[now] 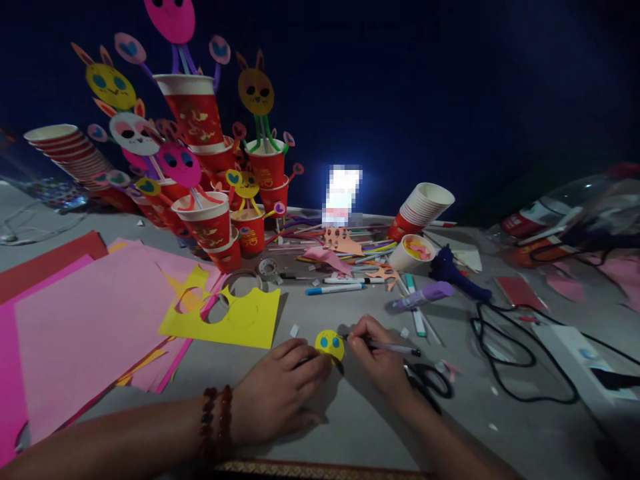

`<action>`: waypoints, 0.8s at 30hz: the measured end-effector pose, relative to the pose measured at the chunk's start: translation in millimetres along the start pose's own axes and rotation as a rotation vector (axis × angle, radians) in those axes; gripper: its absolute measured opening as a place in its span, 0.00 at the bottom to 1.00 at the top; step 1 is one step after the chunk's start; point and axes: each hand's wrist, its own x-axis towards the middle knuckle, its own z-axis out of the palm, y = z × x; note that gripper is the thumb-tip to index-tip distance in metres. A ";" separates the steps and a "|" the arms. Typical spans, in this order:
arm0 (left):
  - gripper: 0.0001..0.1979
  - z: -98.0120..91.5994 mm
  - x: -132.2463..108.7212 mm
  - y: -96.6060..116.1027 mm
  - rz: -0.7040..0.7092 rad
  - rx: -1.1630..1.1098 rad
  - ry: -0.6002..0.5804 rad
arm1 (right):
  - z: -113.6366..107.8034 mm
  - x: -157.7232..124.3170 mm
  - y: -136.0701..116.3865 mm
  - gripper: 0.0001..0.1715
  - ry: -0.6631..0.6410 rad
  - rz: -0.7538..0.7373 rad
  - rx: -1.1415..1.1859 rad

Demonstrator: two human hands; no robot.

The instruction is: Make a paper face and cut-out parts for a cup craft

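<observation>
Gripping pen (400,348), right hand (379,360); white cup (401,257) holds paper scraps (418,249).

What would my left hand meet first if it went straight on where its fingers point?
The small yellow paper face, which its fingertips seem to touch; beyond that, probably the right hand and its pen, though depth is unclear.

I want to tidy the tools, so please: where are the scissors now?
In the head view, the scissors lie right of centre on the table, beside the right hand and partly hidden by it.
</observation>
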 end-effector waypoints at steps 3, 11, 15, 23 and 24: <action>0.30 0.8 -0.2 -0.4 0.000 0.004 0.004 | -0.4 0.8 -2.1 0.10 0.006 -0.001 -0.009; 0.31 1.8 0.0 -0.8 -0.004 -0.016 0.002 | 0.1 -0.7 0.7 0.10 -0.002 -0.006 -0.023; 0.31 2.1 0.0 -0.4 -0.002 -0.015 0.016 | -0.4 -1.8 1.9 0.10 0.020 -0.006 0.008; 0.31 -0.1 -0.1 -1.2 -0.006 -0.033 -0.019 | 2.4 -4.8 10.8 0.05 0.045 0.083 0.167; 0.31 0.1 -0.6 -1.3 -0.003 -0.035 -0.018 | 1.8 -3.7 11.7 0.05 0.043 0.097 0.180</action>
